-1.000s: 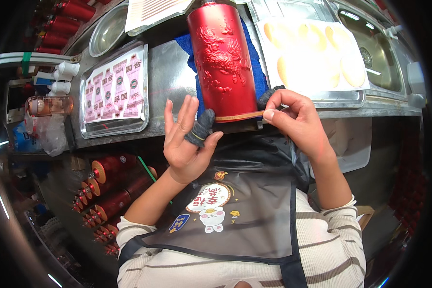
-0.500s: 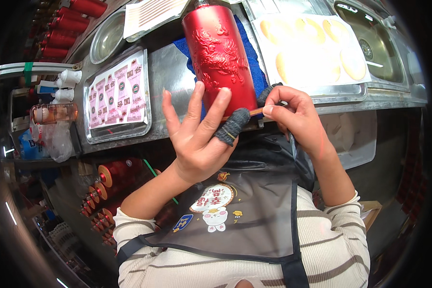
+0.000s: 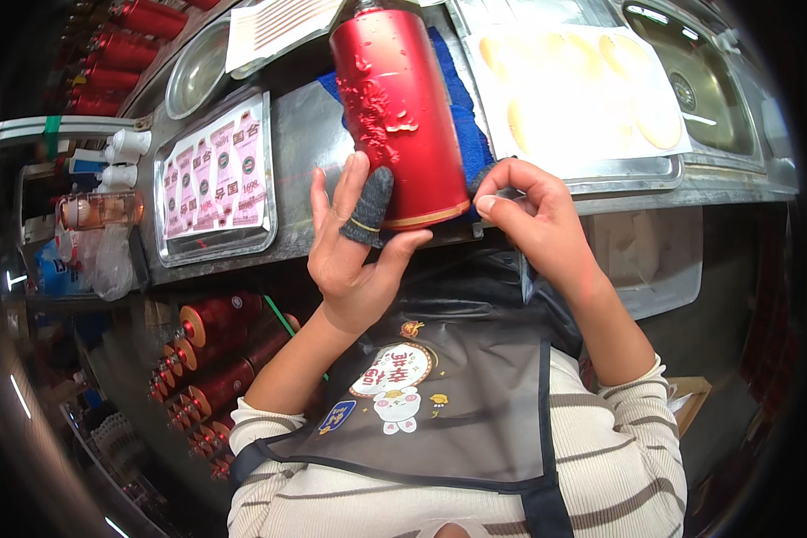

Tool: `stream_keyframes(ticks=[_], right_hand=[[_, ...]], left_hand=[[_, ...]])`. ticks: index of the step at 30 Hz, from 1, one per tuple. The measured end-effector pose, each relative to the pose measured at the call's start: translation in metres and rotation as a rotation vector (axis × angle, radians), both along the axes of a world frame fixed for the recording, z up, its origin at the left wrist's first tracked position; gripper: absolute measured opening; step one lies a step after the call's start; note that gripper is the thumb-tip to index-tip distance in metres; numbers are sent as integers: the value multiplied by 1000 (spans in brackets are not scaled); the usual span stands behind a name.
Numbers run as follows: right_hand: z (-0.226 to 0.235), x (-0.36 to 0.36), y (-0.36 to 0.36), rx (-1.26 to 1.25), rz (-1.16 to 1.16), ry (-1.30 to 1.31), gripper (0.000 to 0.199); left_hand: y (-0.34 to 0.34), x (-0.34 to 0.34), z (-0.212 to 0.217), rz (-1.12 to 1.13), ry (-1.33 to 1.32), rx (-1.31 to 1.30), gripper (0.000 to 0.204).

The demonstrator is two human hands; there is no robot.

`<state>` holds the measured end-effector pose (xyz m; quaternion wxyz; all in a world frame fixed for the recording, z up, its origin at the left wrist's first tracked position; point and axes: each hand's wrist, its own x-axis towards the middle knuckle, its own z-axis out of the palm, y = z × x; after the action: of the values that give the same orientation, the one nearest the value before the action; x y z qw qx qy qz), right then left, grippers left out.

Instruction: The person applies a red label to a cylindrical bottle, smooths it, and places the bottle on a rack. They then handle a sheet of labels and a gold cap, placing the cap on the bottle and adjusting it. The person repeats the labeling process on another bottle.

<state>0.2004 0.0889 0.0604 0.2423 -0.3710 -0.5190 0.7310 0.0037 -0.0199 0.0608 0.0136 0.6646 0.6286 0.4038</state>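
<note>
A red bottle (image 3: pixel 412 117) with a raised relief lies on a blue towel (image 3: pixel 462 90), its base toward me. A thin gold-brown strip (image 3: pixel 426 219) runs along the base edge. My left hand (image 3: pixel 354 238) is open at the base's left, thumb tip near the strip and fingers stretched along the bottle's side. A dark knitted finger cover (image 3: pixel 370 206) sits on its index finger. At the right of the base, my right hand (image 3: pixel 533 211) is closed in a pinch, also with a dark cover. What lies between its fingertips is hidden.
Left of the bottle, a metal tray (image 3: pixel 264 229) holds pink-and-white printed labels (image 3: pixel 211 179). A metal bowl (image 3: pixel 197 72) and a sheet of brown strips (image 3: pixel 282 31) stand behind. To the right are a tray with a white oval-patterned sheet (image 3: pixel 592 166) and a sink (image 3: pixel 690 90). Red bottles (image 3: pixel 215 323) stand below left.
The bottle has rolled left, carrying its relief that way. My left hand has shifted left, off the strip's front. The strip's stretched end now lies along the base; my right hand moved slightly left.
</note>
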Motion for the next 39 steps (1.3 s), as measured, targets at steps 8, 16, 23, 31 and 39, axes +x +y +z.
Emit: stream_keyframes(ticks=[8,16,23,31,39], right_hand=[[17,-27,-26,604,-104,-304,52],[4,-34,-26,624,-192,-262,55],[2,-29,-22,522,-192,-149,46],[5,-20,-18,354,-136,-97,34],[-7,-9,-17,96,-133,112,26]], left_hand=[[-37,2,-19,42,13,-99,42],[-20,7,-5,2,144,-7,47],[-15,5,4,-39,247,-12,41],[-8,7,12,-57,325,-34,26],[-10,11,19,-2,230,-88,39]])
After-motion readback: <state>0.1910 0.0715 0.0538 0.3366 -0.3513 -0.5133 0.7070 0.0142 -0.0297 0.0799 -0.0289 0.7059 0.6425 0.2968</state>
